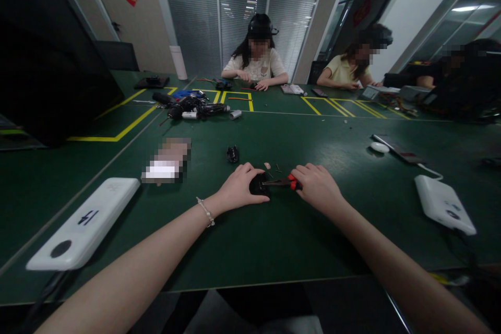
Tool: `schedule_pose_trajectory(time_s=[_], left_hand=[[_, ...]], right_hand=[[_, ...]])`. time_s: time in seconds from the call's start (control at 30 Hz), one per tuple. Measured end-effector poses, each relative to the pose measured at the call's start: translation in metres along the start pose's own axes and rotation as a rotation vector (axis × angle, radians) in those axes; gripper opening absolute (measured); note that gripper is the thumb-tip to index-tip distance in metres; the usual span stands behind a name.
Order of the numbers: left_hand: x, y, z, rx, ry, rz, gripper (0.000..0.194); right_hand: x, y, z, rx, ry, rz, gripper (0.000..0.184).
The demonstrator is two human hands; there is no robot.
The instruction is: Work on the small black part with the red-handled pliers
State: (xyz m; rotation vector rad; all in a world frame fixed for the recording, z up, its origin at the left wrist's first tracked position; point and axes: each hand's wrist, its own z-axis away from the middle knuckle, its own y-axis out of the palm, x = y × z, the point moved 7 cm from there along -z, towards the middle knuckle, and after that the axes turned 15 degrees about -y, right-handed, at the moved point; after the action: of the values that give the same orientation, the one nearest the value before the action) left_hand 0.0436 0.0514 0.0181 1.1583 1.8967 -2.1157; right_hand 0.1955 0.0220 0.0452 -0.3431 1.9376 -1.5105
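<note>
My left hand is curled over a small black part lying on the green table, pressing it down. My right hand is closed round the red handle of a slim tool whose dark tip reaches into the black part. Another small black piece lies just beyond my left hand. A few tiny bits, screws and a pale chip, are scattered right behind the tool.
White power banks lie at the left and right. A heap of black tools and parts sits farther back on the left, a phone with a white disc on the right. Three people sit at the far side.
</note>
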Motion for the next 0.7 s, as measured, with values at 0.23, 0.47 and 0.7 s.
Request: schedule_pose_trajectory(time_s=[0.23,0.47,0.7], left_hand=[[-0.0002,-0.0002,0.0006,0.002,-0.001,0.007,0.063],[-0.0006,0.0003,0.0003,-0.026,0.011,-0.014,0.063],[0.0005,0.0004,0.0001,-0.013,0.006,0.001,0.064]], right_hand=[[-0.0012,0.0058,0.0003,0.026,0.020,-0.050,0.023],[-0.0011,0.0041,-0.0002,0.024,0.022,-0.036,0.023],[-0.0012,0.0051,0.0011,-0.012,0.013,-0.030,0.022]])
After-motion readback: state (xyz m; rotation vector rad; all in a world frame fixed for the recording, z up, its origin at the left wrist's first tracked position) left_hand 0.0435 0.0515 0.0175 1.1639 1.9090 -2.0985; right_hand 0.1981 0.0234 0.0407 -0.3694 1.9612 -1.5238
